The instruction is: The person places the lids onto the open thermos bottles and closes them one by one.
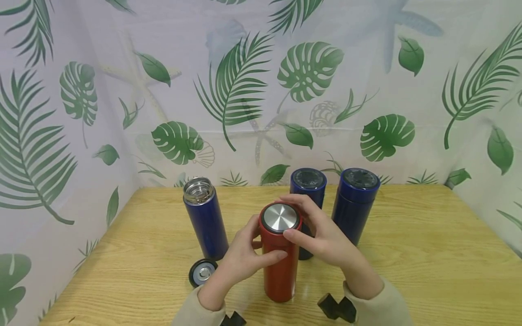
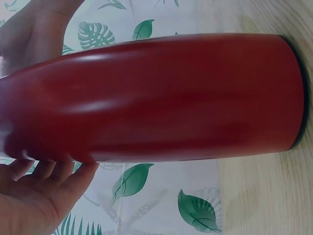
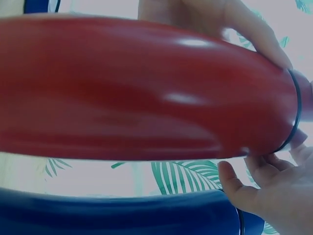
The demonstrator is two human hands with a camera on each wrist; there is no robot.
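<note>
A red thermos [image 1: 279, 278] with a brushed silver disc on its lid [image 1: 280, 217] stands upright on the wooden table, its base resting on the wood in the left wrist view. My left hand [image 1: 242, 258] grips the upper body from the left, thumb across the front. From the right, my right hand [image 1: 322, 233] holds the lid, with the thumb at its near edge and the fingers behind. In the right wrist view a dark seam [image 3: 296, 110] rings the thermos at the right hand's fingers. The thermos hides parts of both hands' fingers.
Left of the red thermos stands an open blue thermos [image 1: 208, 226], its steel mouth showing. A loose round lid [image 1: 202, 272] lies beside its base, near my left wrist. Two lidded blue thermoses, one behind [image 1: 307, 192] and one right [image 1: 354, 208], stand close to my right hand.
</note>
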